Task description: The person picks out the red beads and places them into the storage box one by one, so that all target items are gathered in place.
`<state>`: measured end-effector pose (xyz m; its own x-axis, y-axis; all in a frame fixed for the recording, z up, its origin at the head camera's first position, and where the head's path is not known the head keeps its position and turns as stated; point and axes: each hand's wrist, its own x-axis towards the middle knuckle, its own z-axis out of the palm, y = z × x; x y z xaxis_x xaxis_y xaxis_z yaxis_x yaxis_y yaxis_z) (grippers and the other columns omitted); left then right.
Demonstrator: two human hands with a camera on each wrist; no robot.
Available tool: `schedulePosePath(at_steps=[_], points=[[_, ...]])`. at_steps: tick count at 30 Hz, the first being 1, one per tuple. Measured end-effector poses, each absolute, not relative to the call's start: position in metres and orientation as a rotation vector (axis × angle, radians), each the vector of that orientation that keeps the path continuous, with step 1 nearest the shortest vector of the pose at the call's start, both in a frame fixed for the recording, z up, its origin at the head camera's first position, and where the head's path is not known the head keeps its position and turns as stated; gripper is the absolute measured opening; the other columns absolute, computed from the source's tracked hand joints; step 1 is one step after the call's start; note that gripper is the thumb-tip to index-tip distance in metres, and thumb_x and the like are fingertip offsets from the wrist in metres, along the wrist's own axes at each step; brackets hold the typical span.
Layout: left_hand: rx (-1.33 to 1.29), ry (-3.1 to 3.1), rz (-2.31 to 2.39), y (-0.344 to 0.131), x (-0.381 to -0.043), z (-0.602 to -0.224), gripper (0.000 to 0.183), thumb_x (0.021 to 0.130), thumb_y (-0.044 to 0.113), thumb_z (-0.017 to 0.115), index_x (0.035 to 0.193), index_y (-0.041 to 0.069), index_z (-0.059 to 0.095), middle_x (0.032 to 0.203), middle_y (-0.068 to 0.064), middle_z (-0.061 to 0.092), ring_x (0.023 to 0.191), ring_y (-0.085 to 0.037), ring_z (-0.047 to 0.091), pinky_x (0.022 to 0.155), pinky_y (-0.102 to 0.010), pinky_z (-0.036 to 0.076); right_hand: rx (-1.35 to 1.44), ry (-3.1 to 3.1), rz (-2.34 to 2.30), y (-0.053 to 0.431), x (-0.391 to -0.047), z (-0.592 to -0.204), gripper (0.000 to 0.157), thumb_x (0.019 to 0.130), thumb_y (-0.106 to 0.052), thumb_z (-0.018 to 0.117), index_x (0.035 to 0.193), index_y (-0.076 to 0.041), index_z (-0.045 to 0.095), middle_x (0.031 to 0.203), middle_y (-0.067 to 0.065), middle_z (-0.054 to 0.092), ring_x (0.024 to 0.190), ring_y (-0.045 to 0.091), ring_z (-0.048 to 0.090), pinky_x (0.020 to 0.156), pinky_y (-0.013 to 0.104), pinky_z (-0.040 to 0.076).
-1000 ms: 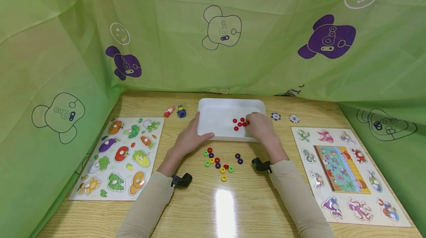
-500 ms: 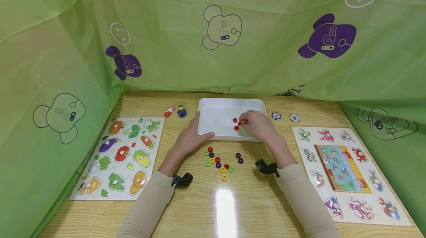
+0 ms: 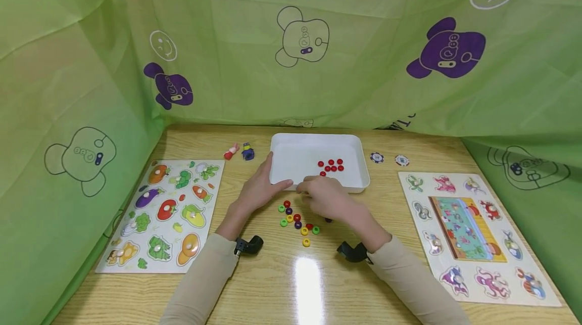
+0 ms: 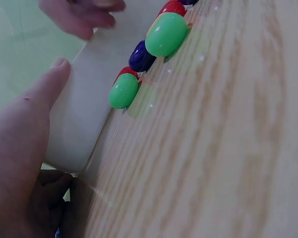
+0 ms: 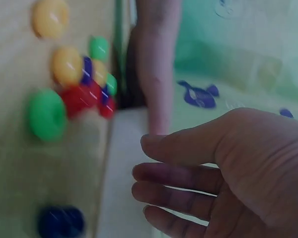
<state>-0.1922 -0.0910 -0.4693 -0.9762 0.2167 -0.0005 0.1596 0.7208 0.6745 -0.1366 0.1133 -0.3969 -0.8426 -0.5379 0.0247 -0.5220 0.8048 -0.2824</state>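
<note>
A white tray (image 3: 291, 160) stands at the back middle of the table, several red beads (image 3: 334, 168) lying in its right half. My left hand (image 3: 259, 189) grips its front left corner, thumb over the front rim and fingers along the left wall. Over the tray's front edge is my right hand (image 3: 325, 196), its fingers loosely bent; between thumb and fingers nothing shows in the right wrist view. Ring-shaped beads lie on the wood before the tray: green (image 4: 166, 34), purple (image 4: 141, 57), yellow (image 3: 306, 242) and red (image 3: 287, 204). A dark one (image 5: 61, 221) is partly under the right hand.
Left of the hands lies a vegetable puzzle board (image 3: 170, 229); on the right, a sea-animal puzzle board (image 3: 425, 214). Two small figures (image 3: 239, 152) stand left of the tray, two chips (image 3: 389, 159) right of it. Green cloth (image 3: 218, 62) walls the table's back and sides.
My right hand has let go of the red beads at the tray's right side and come left and forward over the front rim. The left hand stays at its corner.
</note>
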Motion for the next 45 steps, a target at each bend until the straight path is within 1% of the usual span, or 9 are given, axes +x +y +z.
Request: schedulePosePath(at_steps=[1, 6, 9, 14, 20, 26, 35, 41, 45], points=[[0.307, 2.846, 1.099, -0.091, -0.192, -0.469, 0.112, 0.067, 0.081, 0.051, 0.15, 0.025, 0.0, 0.156, -0.002, 0.017, 0.139, -0.027, 0.029, 0.1, -0.053, 0.038, -0.888, 2.908, -0.431, 0.11, -0.135, -0.399, 0.022, 0.086, -0.014, 0.063, 0.107, -0.016, 0.07, 0.098, -0.003, 0.068, 0.082, 0.009, 0.061, 0.069, 0.027, 0.05], [0.302, 2.852, 1.109, -0.091, -0.19, -0.466, 0.112, 0.068, 0.08, 0.052, 0.15, 0.025, 0.0, 0.156, -0.002, 0.018, 0.138, -0.027, 0.03, 0.1, -0.053, 0.038, -1.047, 2.851, -0.437, 0.098, -0.132, -0.413, 0.023, 0.088, -0.013, 0.059, 0.108, -0.017, 0.069, 0.114, -0.004, 0.065, 0.075, 0.006, 0.056, 0.065, 0.022, 0.048], [0.312, 2.848, 1.113, -0.092, -0.19, -0.466, 0.111, 0.069, 0.079, 0.053, 0.15, 0.025, -0.001, 0.156, -0.002, 0.018, 0.138, -0.027, 0.031, 0.1, -0.053, 0.039, -1.11, 2.855, -0.417, 0.096, -0.132, -0.416, 0.024, 0.088, -0.011, 0.059, 0.108, -0.018, 0.069, 0.116, -0.005, 0.064, 0.074, 0.005, 0.055, 0.065, 0.021, 0.048], [0.322, 2.852, 1.119, -0.091, -0.19, -0.466, 0.11, 0.069, 0.077, 0.054, 0.15, 0.025, 0.0, 0.156, -0.003, 0.019, 0.137, -0.027, 0.033, 0.098, -0.053, 0.04, -1.146, 2.859, -0.371, 0.097, -0.133, -0.419, 0.02, 0.087, -0.013, 0.061, 0.103, -0.019, 0.07, 0.104, -0.006, 0.067, 0.072, 0.004, 0.054, 0.066, 0.021, 0.049], [0.33, 2.848, 1.129, -0.091, -0.19, -0.466, 0.11, 0.07, 0.075, 0.055, 0.15, 0.025, 0.0, 0.156, -0.003, 0.018, 0.138, -0.027, 0.031, 0.099, -0.053, 0.039, -1.226, 2.882, -0.304, 0.095, -0.133, -0.421, 0.01, 0.087, -0.018, 0.062, 0.093, -0.021, 0.069, 0.09, -0.008, 0.064, 0.072, 0.002, 0.054, 0.066, 0.021, 0.049], [0.329, 2.866, 1.11, -0.091, -0.191, -0.465, 0.111, 0.068, 0.079, 0.052, 0.15, 0.025, 0.0, 0.156, -0.002, 0.018, 0.137, -0.027, 0.033, 0.097, -0.052, 0.041, -1.314, 2.897, -0.192, 0.09, -0.131, -0.421, 0.012, 0.088, -0.014, 0.06, 0.092, -0.018, 0.07, 0.083, -0.006, 0.061, 0.07, 0.005, 0.054, 0.064, 0.022, 0.048], [0.358, 2.862, 1.14, -0.09, -0.192, -0.467, 0.108, 0.071, 0.074, 0.056, 0.15, 0.028, -0.002, 0.156, -0.001, 0.019, 0.137, -0.026, 0.033, 0.098, -0.052, 0.04, -1.113, 2.875, -0.261, 0.1, -0.135, -0.411, 0.005, 0.086, -0.02, 0.064, 0.089, -0.02, 0.068, 0.084, -0.009, 0.06, 0.069, 0.006, 0.052, 0.064, 0.022, 0.045], [0.325, 2.865, 1.12, -0.09, -0.191, -0.467, 0.109, 0.071, 0.075, 0.055, 0.15, 0.022, 0.002, 0.155, -0.005, 0.021, 0.137, -0.028, 0.034, 0.098, -0.053, 0.04, -0.935, 2.966, -0.441, 0.12, -0.148, -0.39, 0.011, 0.083, -0.014, 0.067, 0.092, -0.019, 0.07, 0.083, -0.007, 0.061, 0.067, 0.007, 0.052, 0.059, 0.023, 0.044], [0.323, 2.86, 1.113, -0.09, -0.191, -0.468, 0.109, 0.071, 0.075, 0.054, 0.15, 0.022, 0.002, 0.155, -0.006, 0.022, 0.136, -0.028, 0.034, 0.098, -0.053, 0.04, -0.861, 3.081, -0.524, 0.13, -0.166, -0.394, 0.014, 0.084, -0.015, 0.067, 0.097, -0.016, 0.071, 0.088, -0.006, 0.064, 0.071, 0.008, 0.057, 0.06, 0.024, 0.046]])
